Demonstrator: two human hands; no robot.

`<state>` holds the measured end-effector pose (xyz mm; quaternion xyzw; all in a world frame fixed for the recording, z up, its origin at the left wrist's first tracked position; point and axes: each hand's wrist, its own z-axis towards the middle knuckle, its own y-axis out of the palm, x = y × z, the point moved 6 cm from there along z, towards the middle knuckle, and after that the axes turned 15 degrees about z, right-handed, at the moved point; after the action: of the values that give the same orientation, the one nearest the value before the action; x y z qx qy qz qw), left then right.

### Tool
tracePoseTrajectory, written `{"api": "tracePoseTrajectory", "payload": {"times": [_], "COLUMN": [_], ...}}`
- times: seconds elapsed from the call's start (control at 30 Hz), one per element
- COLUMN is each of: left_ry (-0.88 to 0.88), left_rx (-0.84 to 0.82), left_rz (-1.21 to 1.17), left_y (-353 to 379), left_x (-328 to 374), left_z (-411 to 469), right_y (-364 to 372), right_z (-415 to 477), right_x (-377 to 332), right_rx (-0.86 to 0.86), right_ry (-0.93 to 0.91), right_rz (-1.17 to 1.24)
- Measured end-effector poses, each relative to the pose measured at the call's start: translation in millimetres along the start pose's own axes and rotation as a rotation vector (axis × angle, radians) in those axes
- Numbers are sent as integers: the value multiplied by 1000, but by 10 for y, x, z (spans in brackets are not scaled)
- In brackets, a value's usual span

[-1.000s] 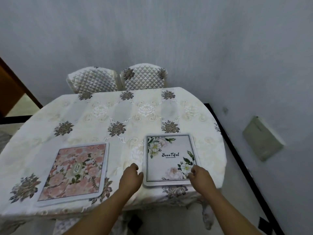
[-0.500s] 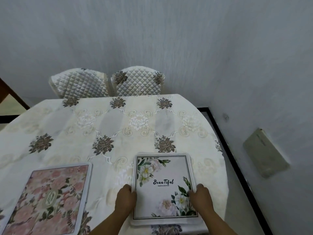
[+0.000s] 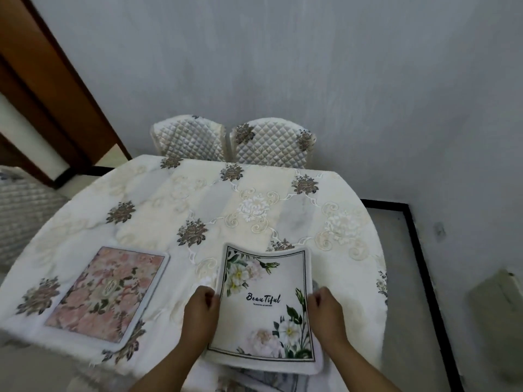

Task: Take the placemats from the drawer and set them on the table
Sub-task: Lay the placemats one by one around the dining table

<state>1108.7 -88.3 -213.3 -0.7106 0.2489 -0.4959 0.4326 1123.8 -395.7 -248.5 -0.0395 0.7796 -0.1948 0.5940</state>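
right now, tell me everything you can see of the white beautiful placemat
The white placemat is a soft-looking rectangle with rounded corners, a thin black border line, white and pale pink flowers with green leaves at two corners, and "BeauTiful" in black script. The left hand and right hand grip its side edges, and it bows between them. It overhangs the near edge of the table.

- Finding: a home dining room.
- Round table, fully draped in a cream tablecloth embroidered with flowers.
- Two chairs at the far side in quilted covers (their floral motifs match the cloth).
- Decorative settings laid out: a pink floral placemat and a white placemat printed "Beautiful".
- Plain grey wall, a wooden door frame, and a pale floor edged with a black border.
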Motion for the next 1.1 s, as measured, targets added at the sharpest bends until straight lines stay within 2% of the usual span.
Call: {"api": "tracePoseTrajectory", "payload": {"times": [0.17, 0.37, 0.6, 0.73, 1.0, 1.1], "left_ry": [-74, -81, -27, -11, -11, -62], "left_rx": [105, 73, 29, 40, 122, 127], "left_rz": [-147, -232, -184, -208, -176, -192], "left_y": [-252, -191, 153, 358, 1003, 1362], "left_x": [495, 844, 1298, 1699, 2935, 3421], "left_z": [-293, -454, -509, -565, -326, -197], "right_y": [-367, -797, -1308, -1683, -2677, -3146], "right_z": [241, 391, 500, 749, 1858, 2416], "right_x": [-419, -608, -418, -234, -20, -3], "right_rx": [-61, -34, 52, 97, 64, 18], "right_ry": [-178, -269, -240, -210, -235, -223], "right_rz": [29, -39, -181, -137, -90, -122]}}
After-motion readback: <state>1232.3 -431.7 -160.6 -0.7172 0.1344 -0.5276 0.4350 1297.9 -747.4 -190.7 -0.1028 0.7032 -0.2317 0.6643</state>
